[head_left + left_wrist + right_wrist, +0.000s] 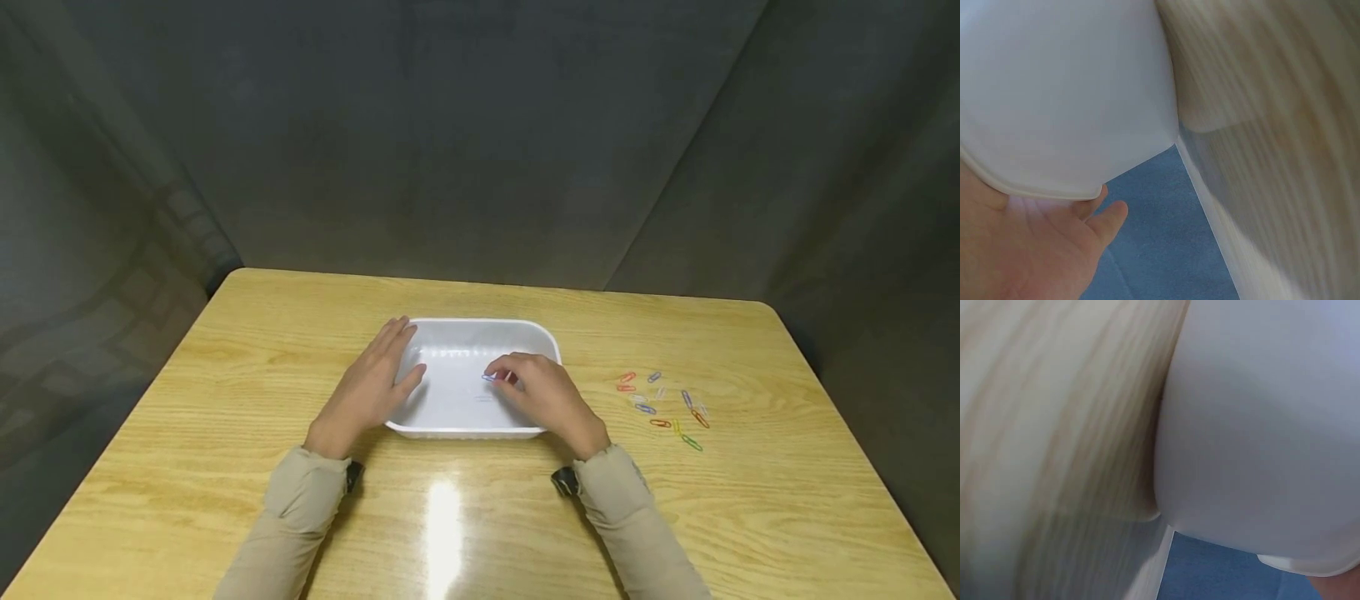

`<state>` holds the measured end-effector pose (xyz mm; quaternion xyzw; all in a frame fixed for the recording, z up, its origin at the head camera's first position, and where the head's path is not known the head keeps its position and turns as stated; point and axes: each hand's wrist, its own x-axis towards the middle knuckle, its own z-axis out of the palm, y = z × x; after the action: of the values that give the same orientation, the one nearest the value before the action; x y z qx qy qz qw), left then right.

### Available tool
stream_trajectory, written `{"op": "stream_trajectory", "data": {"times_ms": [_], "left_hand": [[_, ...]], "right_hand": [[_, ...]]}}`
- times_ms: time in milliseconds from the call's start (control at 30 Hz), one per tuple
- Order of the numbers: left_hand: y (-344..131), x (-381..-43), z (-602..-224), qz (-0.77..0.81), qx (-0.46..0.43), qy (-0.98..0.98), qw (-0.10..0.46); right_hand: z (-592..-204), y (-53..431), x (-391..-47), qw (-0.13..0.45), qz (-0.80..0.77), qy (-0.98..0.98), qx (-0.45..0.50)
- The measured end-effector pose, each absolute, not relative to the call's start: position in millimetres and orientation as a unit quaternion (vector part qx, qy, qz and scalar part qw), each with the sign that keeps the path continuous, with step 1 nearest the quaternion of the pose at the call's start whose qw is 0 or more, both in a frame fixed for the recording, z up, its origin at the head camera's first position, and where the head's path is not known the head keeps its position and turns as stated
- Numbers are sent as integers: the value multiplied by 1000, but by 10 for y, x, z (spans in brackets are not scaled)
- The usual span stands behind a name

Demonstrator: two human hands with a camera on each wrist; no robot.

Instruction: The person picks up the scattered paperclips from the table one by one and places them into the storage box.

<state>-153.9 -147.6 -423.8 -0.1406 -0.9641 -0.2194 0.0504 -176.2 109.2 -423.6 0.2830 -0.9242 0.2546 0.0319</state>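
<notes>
A white rectangular tray [446, 396] stands on the wooden table in the head view. My left hand [369, 387] lies against its left rim with fingers extended and thumb reaching over the inside. In the left wrist view, the palm [1041, 250] shows beneath the tray's rim. Over the right half of the tray, my right hand [546, 396] pinches a blue paper clip [487, 377] between thumb and fingertips. The right wrist view has mostly the tray's outer wall [1260, 425]; that hand's fingers are hidden there.
Several loose paper clips, among them a green one [692, 443], a red one [660, 423] and a blue one [645, 408], lie scattered on the table [750, 517] right of the tray. A dark curtain [450, 150] hangs behind the table's far edge.
</notes>
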Motion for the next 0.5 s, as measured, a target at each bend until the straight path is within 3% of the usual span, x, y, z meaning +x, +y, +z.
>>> {"op": "stream_trajectory", "data": {"times_ms": [500], "left_hand": [[-1468,-1540,-4221,-218,-138,-965,49]], "right_hand": [[-4230,1084,-1761,28,236,-930,279]]}}
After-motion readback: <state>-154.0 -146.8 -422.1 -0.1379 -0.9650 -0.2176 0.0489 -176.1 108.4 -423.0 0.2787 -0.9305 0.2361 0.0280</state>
